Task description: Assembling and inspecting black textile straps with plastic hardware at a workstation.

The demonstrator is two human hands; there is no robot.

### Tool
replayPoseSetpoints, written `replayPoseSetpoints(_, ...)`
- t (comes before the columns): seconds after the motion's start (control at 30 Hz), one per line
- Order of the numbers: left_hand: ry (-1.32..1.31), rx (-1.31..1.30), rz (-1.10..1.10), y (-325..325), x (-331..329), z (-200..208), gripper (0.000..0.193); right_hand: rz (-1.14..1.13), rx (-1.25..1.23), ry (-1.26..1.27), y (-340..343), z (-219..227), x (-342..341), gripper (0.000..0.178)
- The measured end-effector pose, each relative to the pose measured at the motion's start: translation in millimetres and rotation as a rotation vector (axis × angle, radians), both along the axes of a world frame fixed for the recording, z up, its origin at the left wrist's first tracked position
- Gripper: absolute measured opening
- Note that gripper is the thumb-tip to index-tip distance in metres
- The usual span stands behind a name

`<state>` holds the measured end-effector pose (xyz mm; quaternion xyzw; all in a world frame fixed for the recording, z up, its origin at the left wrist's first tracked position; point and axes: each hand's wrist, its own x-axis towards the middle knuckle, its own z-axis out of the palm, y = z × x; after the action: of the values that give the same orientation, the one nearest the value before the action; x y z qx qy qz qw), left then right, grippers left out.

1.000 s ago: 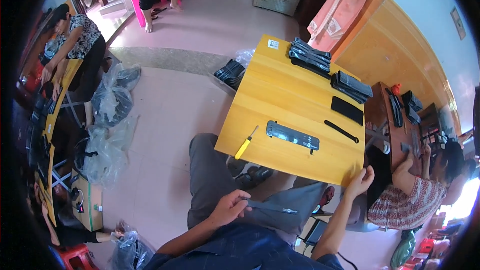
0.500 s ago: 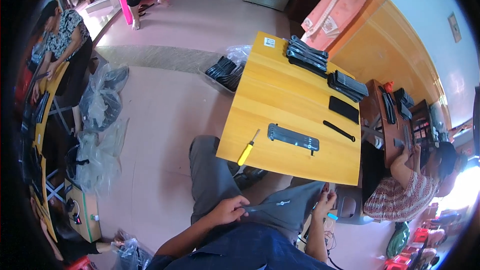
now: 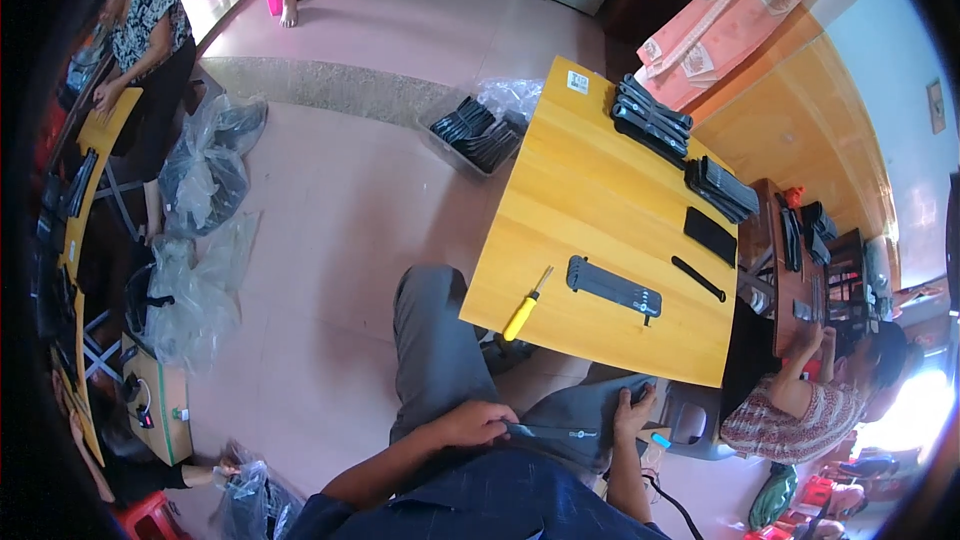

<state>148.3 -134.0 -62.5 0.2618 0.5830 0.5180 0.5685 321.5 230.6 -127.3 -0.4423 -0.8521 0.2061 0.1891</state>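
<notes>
Low over my lap, my left hand [image 3: 474, 424] is closed on one end of a dark strap [image 3: 550, 432]. The strap stretches toward the right across my grey trousers and bears a small pale print. My right hand [image 3: 631, 414] rests by my right thigh near the table's corner, thumb and fingers apart, with nothing visible between them. On the yellow wooden table [image 3: 590, 210] in front lie a yellow-handled screwdriver [image 3: 521, 318], a flat row of dark straps [image 3: 612, 287] and a single black strap [image 3: 698, 279].
Stacks of dark straps [image 3: 650, 115] and a black pad [image 3: 711, 235] occupy the table's far right. A bin of black straps [image 3: 475, 135] stands beyond its left edge. Clear plastic bags [image 3: 205, 175] lie on the floor at left. Co-workers sit at tables on both sides.
My right hand has shifted slightly and its fingers have spread. The strap on my lap has become straighter and lower. The whole view has shifted a little, moving the table rightward.
</notes>
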Motion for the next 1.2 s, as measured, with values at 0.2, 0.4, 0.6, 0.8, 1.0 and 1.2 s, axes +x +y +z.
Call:
replayPoseSetpoints(0.2, -0.030, 0.105, -0.061, 1.8, -10.2, -6.7, 0.030, -0.009, -0.048, -0.017, 3.7, -0.2, 2.1, 0.057)
replayPoseSetpoints(0.4, -0.067, 0.176, -0.047, 1.2, -11.6, -4.1, 0.029, 0.013, 0.015, -0.048, 11.8, -0.1, 4.0, 0.061)
replayPoseSetpoints(0.6, -0.061, 0.197, -0.020, -3.1, -6.1, -5.2, 0.030, 0.045, 0.055, -0.138, 21.9, -2.8, 9.4, 0.063)
replayPoseSetpoints(0.8, -0.027, 0.226, -0.057, -1.7, -3.5, -7.2, 0.027, 0.017, 0.080, -0.145, 18.0, 2.9, 10.0, 0.063)
replayPoseSetpoints(1.0, 0.068, 0.239, -0.104, -5.3, -13.6, -6.9, 0.024, 0.009, 0.042, -0.139, -3.3, 17.7, -16.3, 0.067)
replayPoseSetpoints(1.2, -0.068, 0.128, -0.185, -3.7, -19.0, -4.3, 0.023, 0.013, 0.068, -0.024, -4.6, 11.1, -18.0, 0.060)
